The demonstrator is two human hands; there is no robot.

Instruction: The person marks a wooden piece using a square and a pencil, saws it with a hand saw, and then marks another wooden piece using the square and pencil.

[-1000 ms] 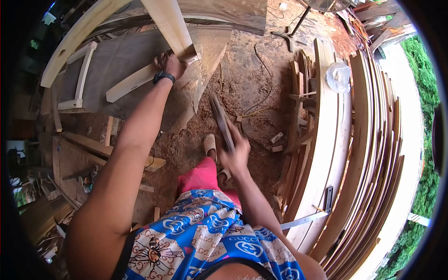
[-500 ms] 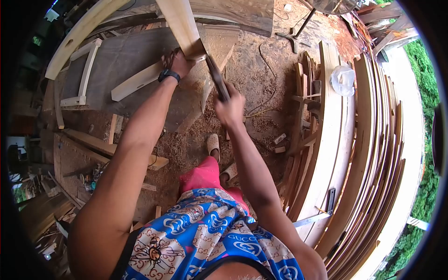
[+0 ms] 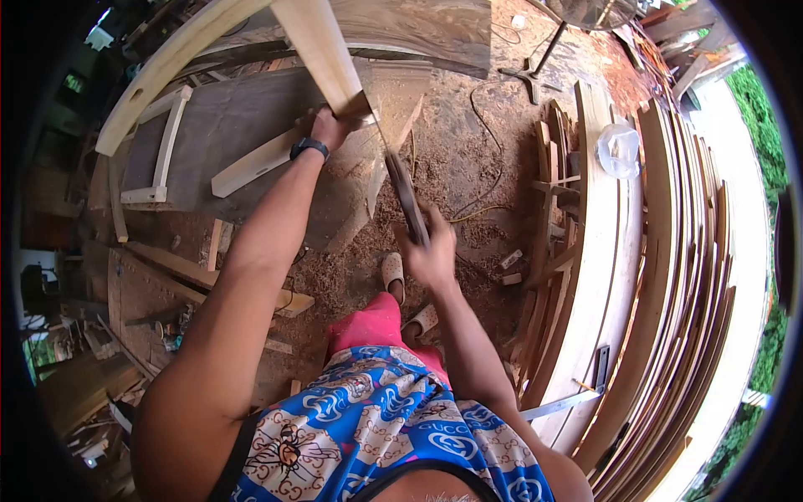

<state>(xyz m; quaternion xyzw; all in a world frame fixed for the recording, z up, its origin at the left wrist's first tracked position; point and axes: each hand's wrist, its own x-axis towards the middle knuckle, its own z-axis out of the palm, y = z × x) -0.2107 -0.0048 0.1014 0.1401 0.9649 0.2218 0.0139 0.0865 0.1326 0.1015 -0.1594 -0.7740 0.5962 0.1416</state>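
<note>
A pale wooden board (image 3: 318, 54) runs down from the top of the view, its near end beside my hands. My left hand (image 3: 330, 130), with a dark watch on the wrist, closes on wood under that end; its fingers are partly hidden. My right hand (image 3: 431, 247) is wrapped round the dark handle of a handsaw (image 3: 401, 186). The saw shows nearly edge-on, its thin blade reaching up to the board's end. Below my left hand, a shorter slotted wooden piece (image 3: 251, 166) lies on the grey worktop (image 3: 209, 109).
A curved board (image 3: 167, 71) and a small wooden frame (image 3: 171, 142) are at upper left. Long planks (image 3: 669, 276) stand stacked on the right, with a clear plastic container (image 3: 619, 151) and a metal square (image 3: 569, 402). Shavings and a cable (image 3: 500, 159) cover the floor. A fan (image 3: 598, 10) stands behind.
My right hand has drawn the saw back toward my body and slightly right, so more of its length shows below the board's end. My left hand stays at the board.
</note>
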